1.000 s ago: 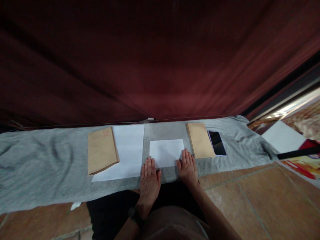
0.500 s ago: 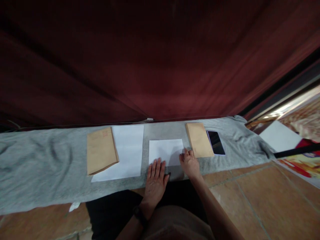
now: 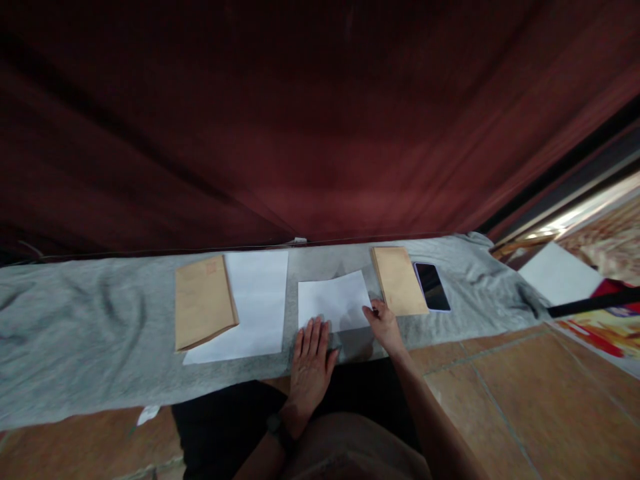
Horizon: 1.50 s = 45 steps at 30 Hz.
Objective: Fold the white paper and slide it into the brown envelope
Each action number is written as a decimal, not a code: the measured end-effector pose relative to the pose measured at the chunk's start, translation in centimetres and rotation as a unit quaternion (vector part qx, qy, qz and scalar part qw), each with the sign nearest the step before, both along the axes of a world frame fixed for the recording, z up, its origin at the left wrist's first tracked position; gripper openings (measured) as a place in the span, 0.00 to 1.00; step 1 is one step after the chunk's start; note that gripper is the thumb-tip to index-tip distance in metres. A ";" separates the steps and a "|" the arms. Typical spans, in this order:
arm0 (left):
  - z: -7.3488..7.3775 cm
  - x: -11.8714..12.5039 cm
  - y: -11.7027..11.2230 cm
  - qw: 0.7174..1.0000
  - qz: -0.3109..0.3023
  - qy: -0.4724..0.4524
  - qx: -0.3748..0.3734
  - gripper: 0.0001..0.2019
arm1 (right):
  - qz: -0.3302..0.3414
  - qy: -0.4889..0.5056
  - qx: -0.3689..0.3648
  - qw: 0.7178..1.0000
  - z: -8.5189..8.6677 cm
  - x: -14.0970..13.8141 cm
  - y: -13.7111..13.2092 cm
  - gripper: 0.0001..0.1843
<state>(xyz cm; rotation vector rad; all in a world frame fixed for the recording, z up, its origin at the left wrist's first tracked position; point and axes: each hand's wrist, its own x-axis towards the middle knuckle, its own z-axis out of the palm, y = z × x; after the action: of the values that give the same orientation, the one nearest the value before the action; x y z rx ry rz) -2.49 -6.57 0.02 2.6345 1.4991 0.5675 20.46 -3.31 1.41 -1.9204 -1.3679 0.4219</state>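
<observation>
While the small sheet (image 3: 333, 300) is lying between the large sheet (image 3: 259, 307) and right envelopes (image 3: 401, 280), the left hand (image 3: 311, 365) is resting flat at its near edge, the right hand (image 3: 384, 325) pinching its right edge.

Dim; red cloth (image 3: 320, 167) darkest at top; bright glare far right; edges stretched.

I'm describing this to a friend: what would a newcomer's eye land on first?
Probably the dark red backdrop filling the upper half. Then the small white sheet at lower centre, its right edge in the right hand, the left hand flat at its near edge. A dark-screened phone stands out farther right on the grey cloth.
</observation>
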 end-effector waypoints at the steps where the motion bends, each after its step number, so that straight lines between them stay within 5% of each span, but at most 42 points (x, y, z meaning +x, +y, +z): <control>1: 0.1 0.0 0.0 1.000 0.006 -0.008 0.001 0.32 | 0.005 0.022 0.012 1.000 0.6 0.1 0.3 0.19; 6: 0.4 -0.2 -0.2 0.998 0.043 -0.050 0.000 0.33 | -0.023 0.113 0.114 0.987 6.0 1.0 2.4 0.19; 11: 0.6 -0.3 -0.2 0.997 0.035 -0.061 -0.013 0.34 | -0.014 0.022 0.205 0.978 10.6 0.8 2.8 0.17; 14: 0.5 -0.4 -0.1 0.995 0.040 -0.083 -0.029 0.33 | 0.096 -0.027 0.177 0.979 9.3 -0.3 1.7 0.17; 18: 0.3 -1.0 -0.1 0.986 0.048 -0.150 -0.061 0.30 | 0.221 -0.129 0.109 0.961 4.6 -1.5 -1.2 0.19; 22: 0.4 -1.7 -0.3 0.962 0.089 -0.236 -0.102 0.28 | 0.260 -0.151 0.073 0.951 1.5 -1.9 -4.6 0.18; 26: 1.2 -1.8 0.5 0.955 0.061 -0.259 -0.129 0.25 | 0.303 -0.104 0.050 0.946 1.0 -1.5 -6.6 0.17; 31: 3.5 -1.0 3.2 0.948 -0.141 -0.176 -0.226 0.21 | 0.344 -0.097 0.033 0.933 0.0 -0.3 -7.0 0.27; 35: 4.4 0.6 5.0 0.952 -0.204 -0.084 -0.213 0.21 | 0.342 -0.114 0.044 0.932 -1.4 -0.2 -7.2 0.33; 41: 2.4 4.7 7.0 0.963 -0.239 0.012 -0.122 0.24 | 0.331 -0.135 0.059 0.932 -1.9 -0.5 -7.4 0.33; 45: 1.0 5.8 8.8 0.975 -0.200 0.036 -0.083 0.26 | 0.335 -0.151 0.057 0.928 -1.7 -0.5 -7.3 0.32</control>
<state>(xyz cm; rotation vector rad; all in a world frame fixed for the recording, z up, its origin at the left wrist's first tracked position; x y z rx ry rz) 3.36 2.20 1.01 2.7332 0.9336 0.2990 19.99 -10.56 -0.33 -1.4159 -2.2052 0.3571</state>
